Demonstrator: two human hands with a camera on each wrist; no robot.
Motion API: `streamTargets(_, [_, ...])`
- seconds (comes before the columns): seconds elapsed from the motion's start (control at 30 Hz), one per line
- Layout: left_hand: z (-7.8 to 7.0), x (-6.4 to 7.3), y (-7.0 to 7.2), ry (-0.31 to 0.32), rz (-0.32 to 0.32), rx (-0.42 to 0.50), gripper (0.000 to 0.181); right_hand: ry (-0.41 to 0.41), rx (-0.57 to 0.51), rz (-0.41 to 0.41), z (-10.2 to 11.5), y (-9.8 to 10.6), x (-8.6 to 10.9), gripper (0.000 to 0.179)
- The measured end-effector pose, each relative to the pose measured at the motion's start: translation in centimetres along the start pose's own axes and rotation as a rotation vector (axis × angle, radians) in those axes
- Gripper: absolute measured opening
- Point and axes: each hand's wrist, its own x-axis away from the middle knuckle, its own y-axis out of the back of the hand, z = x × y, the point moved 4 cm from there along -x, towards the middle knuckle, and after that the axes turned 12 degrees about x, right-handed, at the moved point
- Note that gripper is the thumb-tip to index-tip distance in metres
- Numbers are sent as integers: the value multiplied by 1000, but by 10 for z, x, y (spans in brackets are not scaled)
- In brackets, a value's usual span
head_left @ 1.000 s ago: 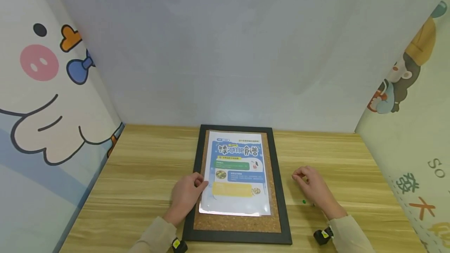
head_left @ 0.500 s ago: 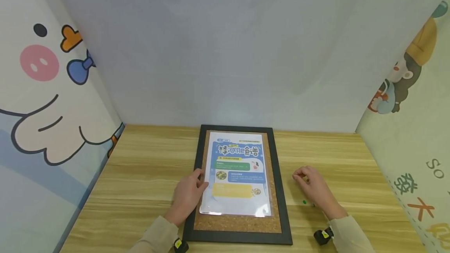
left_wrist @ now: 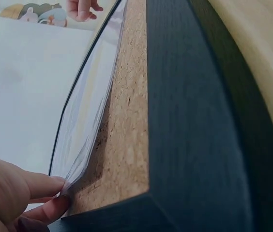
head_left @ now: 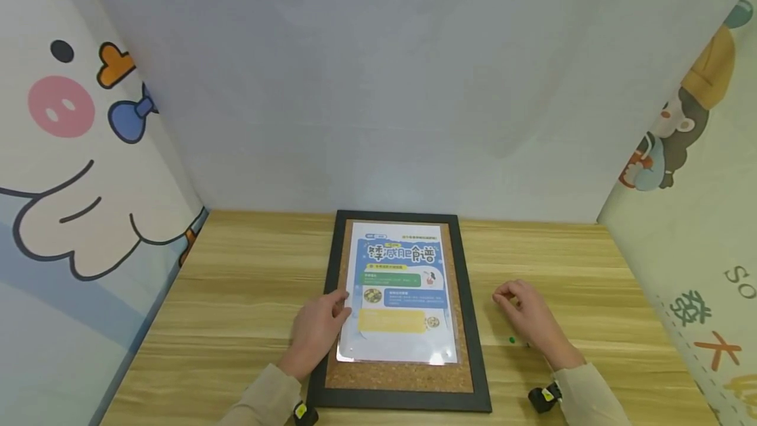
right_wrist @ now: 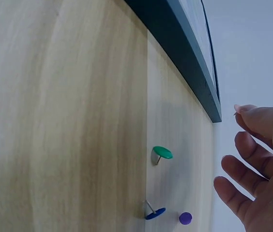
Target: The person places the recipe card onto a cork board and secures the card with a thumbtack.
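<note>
Glossy rectangular blue-and-white printed sheet (head_left: 399, 294) lies on the black-framed tan cork board (head_left: 399, 378), long axis running away from the person. Left hand (head_left: 316, 331), nearer, pinches its left edge. Right hand (head_left: 532, 317), clear of the board's right side, pinches apparently a small pin (right_wrist: 235, 114), mostly hidden.

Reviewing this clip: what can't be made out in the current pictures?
Head view: small print on the sheet, too small to read.
Right wrist view: most of the pointed thing in the right hand, hidden by its fingers.
Left wrist view: part of the left hand, cut off by the left edge.
</note>
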Motion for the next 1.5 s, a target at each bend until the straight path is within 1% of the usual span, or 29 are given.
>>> streamTargets(0.23, [-3, -3, 1, -19, 50, -76, 33, -3, 5, 2, -1, -2, -2, 4])
streamTargets(0.47, [-3, -6, 2, -20, 105, -94, 36, 19, 5, 8, 2, -5, -7, 5])
streamTargets(0.57, [-4, -8, 3, -34, 119, -120, 37, 19, 6, 10, 2, -7, -10, 6])
streamTargets(0.73, [-6, -11, 4, -12, 142, -171, 42, 42, 10, 6, 7, -9, -18, 6])
streamTargets(0.83, [-6, -13, 4, 4, 149, -200, 44, 52, 9, 12, 11, -9, -24, 5])
streamTargets(1.0, [-8, -15, 5, -5, 157, -244, 44, 40, 7, 42, 16, -11, -33, 7])
streamTargets(1.13, [-10, -14, 5, -11, 162, -257, 43, 26, 4, 69, 19, -13, -41, 8])
streamTargets(1.37, [-10, -12, 4, -83, 143, -305, 42, 34, -14, 75, 25, -16, -54, 8])
streamTargets(1.5, [-8, -13, 4, -94, 151, -296, 43, 45, -7, 85, 29, -18, -63, 8])
